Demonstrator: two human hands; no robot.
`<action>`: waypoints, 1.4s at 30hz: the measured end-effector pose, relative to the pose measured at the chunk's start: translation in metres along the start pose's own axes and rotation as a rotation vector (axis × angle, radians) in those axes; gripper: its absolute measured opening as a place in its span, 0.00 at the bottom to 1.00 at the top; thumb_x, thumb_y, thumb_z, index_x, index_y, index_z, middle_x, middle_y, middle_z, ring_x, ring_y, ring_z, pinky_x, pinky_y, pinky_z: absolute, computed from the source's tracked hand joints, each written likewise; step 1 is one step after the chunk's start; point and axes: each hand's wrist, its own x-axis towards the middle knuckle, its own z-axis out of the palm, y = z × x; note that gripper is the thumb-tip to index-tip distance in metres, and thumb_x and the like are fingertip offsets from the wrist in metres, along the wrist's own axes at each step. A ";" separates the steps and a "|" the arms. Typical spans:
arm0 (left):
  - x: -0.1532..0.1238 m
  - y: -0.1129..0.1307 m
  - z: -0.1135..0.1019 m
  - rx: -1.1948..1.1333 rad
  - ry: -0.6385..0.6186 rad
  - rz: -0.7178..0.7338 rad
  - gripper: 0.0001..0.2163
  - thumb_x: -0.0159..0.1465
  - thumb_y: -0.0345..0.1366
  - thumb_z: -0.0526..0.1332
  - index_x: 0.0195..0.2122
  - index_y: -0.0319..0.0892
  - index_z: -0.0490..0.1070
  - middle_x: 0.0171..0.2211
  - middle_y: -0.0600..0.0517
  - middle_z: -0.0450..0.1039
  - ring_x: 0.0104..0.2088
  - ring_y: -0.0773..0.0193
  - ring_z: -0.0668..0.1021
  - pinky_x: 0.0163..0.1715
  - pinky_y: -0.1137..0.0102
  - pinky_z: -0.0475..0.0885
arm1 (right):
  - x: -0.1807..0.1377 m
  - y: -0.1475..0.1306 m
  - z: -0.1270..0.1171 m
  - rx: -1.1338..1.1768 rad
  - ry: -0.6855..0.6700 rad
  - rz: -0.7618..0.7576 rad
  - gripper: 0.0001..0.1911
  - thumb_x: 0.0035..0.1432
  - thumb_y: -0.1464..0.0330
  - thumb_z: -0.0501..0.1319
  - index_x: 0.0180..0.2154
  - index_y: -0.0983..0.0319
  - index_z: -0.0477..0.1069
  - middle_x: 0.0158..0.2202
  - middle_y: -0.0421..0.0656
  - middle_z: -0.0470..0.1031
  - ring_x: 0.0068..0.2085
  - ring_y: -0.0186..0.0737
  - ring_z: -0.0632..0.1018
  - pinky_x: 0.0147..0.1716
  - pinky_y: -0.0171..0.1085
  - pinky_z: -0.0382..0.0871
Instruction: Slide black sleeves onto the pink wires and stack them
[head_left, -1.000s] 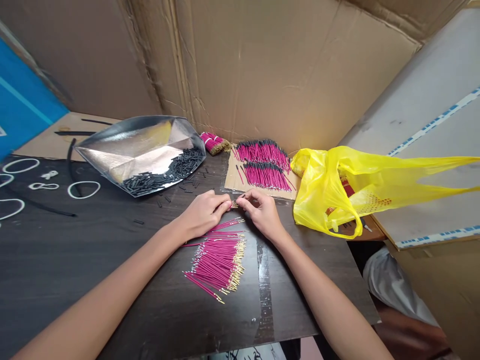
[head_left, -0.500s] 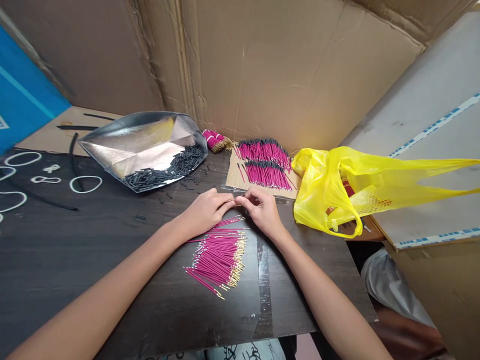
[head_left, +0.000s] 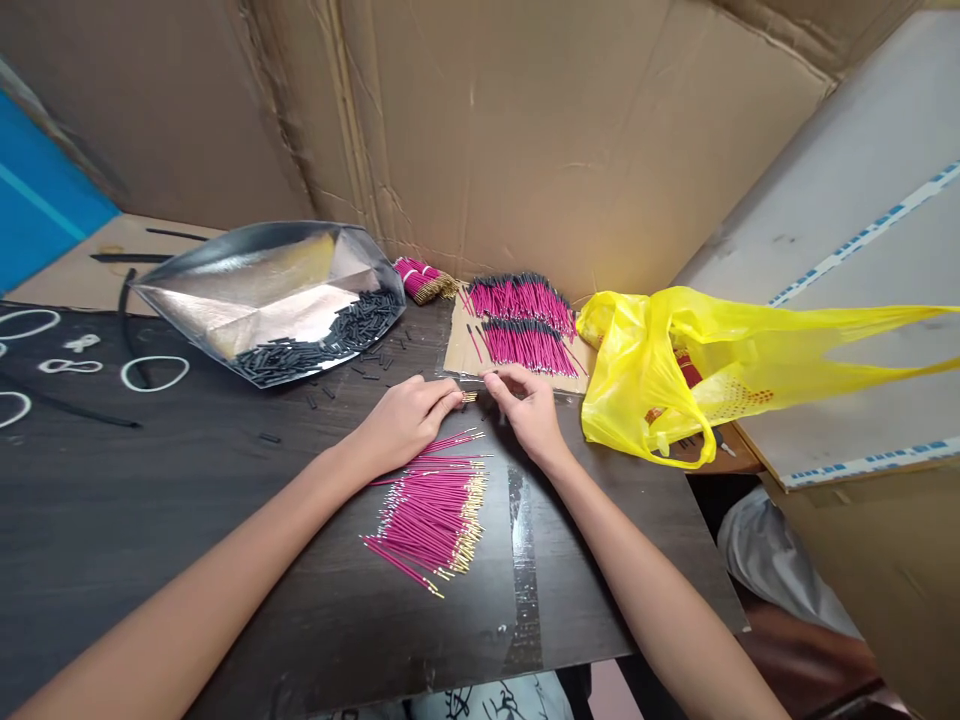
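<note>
My left hand [head_left: 411, 418] is closed around a small bunch of wires, and their gold tips [head_left: 469, 397] stick out past the thumb. Just to the right, my right hand [head_left: 529, 412] is curled with thumb and forefinger close together; whatever they pinch is too small to make out. A gap separates the two hands. Below them, a fanned pile of magenta wires [head_left: 427, 515] lies on the dark table, gold terminals to the right. Behind my right hand, magenta wires with black sleeves [head_left: 525, 345] lie in two rows on a piece of cardboard [head_left: 461, 345].
A foil-lined tray [head_left: 225, 290] holds many short black tubes [head_left: 300, 355], with several more scattered beside it. A tied wire bundle [head_left: 421, 280] sits at the back. Rubber bands [head_left: 155, 373] lie at left. A yellow plastic bag [head_left: 622, 390] is at right.
My right hand has moved slightly apart from my left, leaving the gold tips in view between them. The whole view has shifted a little; the wire pile looks the same.
</note>
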 end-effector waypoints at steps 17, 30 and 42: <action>-0.005 0.001 -0.012 -0.154 -0.036 -0.107 0.20 0.75 0.48 0.48 0.31 0.45 0.70 0.31 0.51 0.77 0.35 0.57 0.75 0.40 0.65 0.67 | -0.003 -0.007 0.011 0.090 -0.051 0.057 0.19 0.73 0.57 0.53 0.31 0.60 0.64 0.23 0.35 0.66 0.27 0.34 0.69 0.31 0.33 0.62; -0.005 0.002 -0.015 -0.255 0.013 -0.175 0.15 0.72 0.50 0.53 0.35 0.47 0.67 0.26 0.56 0.69 0.28 0.61 0.72 0.30 0.70 0.64 | -0.003 -0.010 0.016 -0.147 -0.084 -0.164 0.11 0.71 0.69 0.56 0.36 0.61 0.74 0.34 0.41 0.76 0.37 0.37 0.74 0.40 0.36 0.64; -0.007 0.006 -0.017 -0.245 -0.021 -0.188 0.15 0.73 0.49 0.50 0.34 0.47 0.65 0.28 0.54 0.69 0.29 0.59 0.72 0.31 0.68 0.64 | -0.004 -0.007 0.015 -0.173 -0.088 -0.199 0.14 0.73 0.65 0.55 0.35 0.62 0.74 0.33 0.42 0.75 0.35 0.38 0.72 0.39 0.37 0.65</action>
